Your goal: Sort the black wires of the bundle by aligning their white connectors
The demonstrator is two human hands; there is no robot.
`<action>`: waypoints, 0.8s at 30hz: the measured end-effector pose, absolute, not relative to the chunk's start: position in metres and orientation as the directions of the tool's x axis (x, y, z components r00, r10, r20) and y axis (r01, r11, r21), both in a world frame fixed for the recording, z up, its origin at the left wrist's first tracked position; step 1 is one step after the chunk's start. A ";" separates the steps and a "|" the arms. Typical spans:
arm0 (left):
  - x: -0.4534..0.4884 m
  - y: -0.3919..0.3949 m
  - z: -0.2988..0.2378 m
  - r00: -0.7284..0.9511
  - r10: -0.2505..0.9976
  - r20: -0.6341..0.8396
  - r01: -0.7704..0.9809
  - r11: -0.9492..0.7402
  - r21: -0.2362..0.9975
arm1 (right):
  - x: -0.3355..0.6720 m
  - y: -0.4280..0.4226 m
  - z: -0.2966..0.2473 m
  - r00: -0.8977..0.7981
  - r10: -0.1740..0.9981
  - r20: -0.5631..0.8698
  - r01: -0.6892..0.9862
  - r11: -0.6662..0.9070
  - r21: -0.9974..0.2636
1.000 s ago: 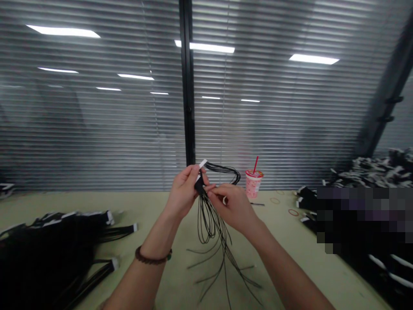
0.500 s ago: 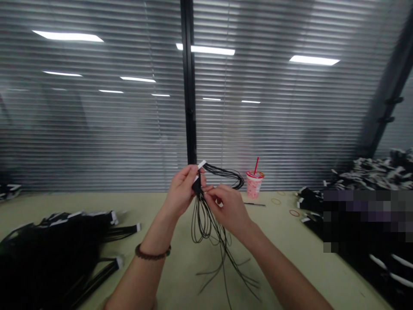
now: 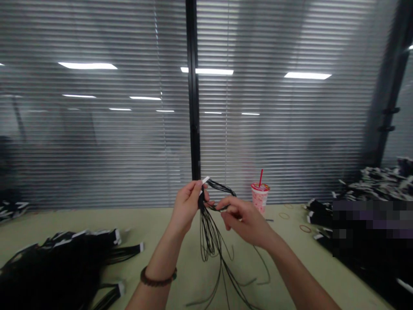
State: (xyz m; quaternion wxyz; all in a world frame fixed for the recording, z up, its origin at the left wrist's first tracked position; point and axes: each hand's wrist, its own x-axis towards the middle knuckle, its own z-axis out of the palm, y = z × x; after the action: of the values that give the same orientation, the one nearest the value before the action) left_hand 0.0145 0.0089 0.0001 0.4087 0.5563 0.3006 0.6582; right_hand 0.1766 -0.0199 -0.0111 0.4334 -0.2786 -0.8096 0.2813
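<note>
A bundle of thin black wires with a white connector at its top hangs over the pale green table. My left hand is closed around the bundle just below the connector and holds it up. My right hand pinches a loop of the same wires beside it, thumb and forefinger together. The loose wire ends trail down onto the table between my forearms. A beaded bracelet sits on my left wrist.
A heap of black wire bundles with white connectors lies at the left. More bundles are stacked at the right, partly blurred out. A pink cup with a red straw stands by the window blinds. Rubber bands lie near it.
My right hand has moved right and slightly down, drawing a loop of wire out from the bundle. The view has tilted upward. My left hand keeps its hold.
</note>
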 end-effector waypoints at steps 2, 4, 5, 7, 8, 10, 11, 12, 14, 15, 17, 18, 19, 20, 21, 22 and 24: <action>0.014 0.010 0.000 -0.079 0.885 0.459 -0.245 -0.464 0.852 | 0.193 -0.025 -0.001 -0.510 0.689 0.515 -0.094 0.551 -0.829; 0.011 0.011 0.001 -0.103 0.901 0.422 -0.296 -0.433 0.851 | 0.209 -0.031 0.008 -0.403 0.674 0.619 -0.410 0.472 -0.781; 0.009 0.012 0.001 -0.111 0.909 0.403 -0.323 -0.416 0.850 | 0.216 -0.033 0.012 -0.322 0.666 0.672 -0.508 0.477 -0.717; 0.007 0.012 0.002 -0.121 0.925 0.361 -0.365 -0.380 0.850 | 0.229 -0.035 0.018 -0.132 0.642 0.755 -0.585 0.564 -0.583; 0.006 0.012 0.002 -0.126 0.932 0.341 -0.375 -0.363 0.853 | 0.234 -0.035 0.020 -0.034 0.629 0.776 -0.579 0.621 -0.529; 0.007 0.010 0.003 -0.120 0.944 0.308 -0.378 -0.330 0.865 | 0.243 -0.034 0.023 0.140 0.597 0.790 -0.540 0.715 -0.444; 0.009 0.008 0.004 -0.110 0.948 0.299 -0.372 -0.318 0.872 | 0.246 -0.033 0.024 0.208 0.581 0.787 -0.528 0.744 -0.410; 0.011 0.005 0.004 -0.093 0.950 0.297 -0.365 -0.310 0.878 | 0.249 -0.032 0.026 0.261 0.563 0.784 -0.525 0.765 -0.374; 0.015 -0.002 0.007 -0.047 0.952 0.301 -0.348 -0.299 0.889 | 0.255 -0.033 0.031 0.339 0.533 0.776 -0.533 0.788 -0.308; 0.017 -0.006 0.008 -0.023 0.953 0.301 -0.342 -0.291 0.894 | 0.259 -0.035 0.033 0.370 0.521 0.769 -0.531 0.798 -0.285; 0.019 -0.012 0.010 0.015 0.959 0.284 -0.342 -0.262 0.903 | 0.266 -0.040 0.037 0.415 0.502 0.759 -0.507 0.820 -0.266; 0.020 -0.014 0.011 0.029 0.962 0.272 -0.346 -0.246 0.905 | 0.271 -0.042 0.039 0.431 0.499 0.752 -0.486 0.831 -0.272; 0.021 -0.015 0.012 0.038 0.965 0.261 -0.350 -0.231 0.908 | 0.274 -0.045 0.040 0.444 0.500 0.743 -0.463 0.838 -0.288; 0.022 -0.015 0.012 0.046 0.967 0.252 -0.350 -0.220 0.911 | 0.277 -0.047 0.041 0.453 0.506 0.734 -0.440 0.843 -0.309; 0.022 -0.015 0.011 0.053 0.967 0.248 -0.345 -0.215 0.914 | 0.278 -0.048 0.041 0.460 0.514 0.724 -0.415 0.845 -0.336; 0.023 -0.015 0.011 0.060 0.967 0.246 -0.337 -0.212 0.917 | 0.278 -0.049 0.040 0.468 0.517 0.717 -0.383 0.850 -0.362; 0.025 -0.013 0.009 0.062 0.968 0.244 -0.327 -0.212 0.921 | 0.272 -0.049 0.038 0.488 0.491 0.721 -0.287 0.871 -0.399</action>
State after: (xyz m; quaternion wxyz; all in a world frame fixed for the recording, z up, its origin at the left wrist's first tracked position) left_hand 0.0251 -0.0127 0.0087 0.5370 0.4924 0.3252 0.6028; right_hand 0.2717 -0.0491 0.0376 0.8552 -0.1130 -0.4518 0.2273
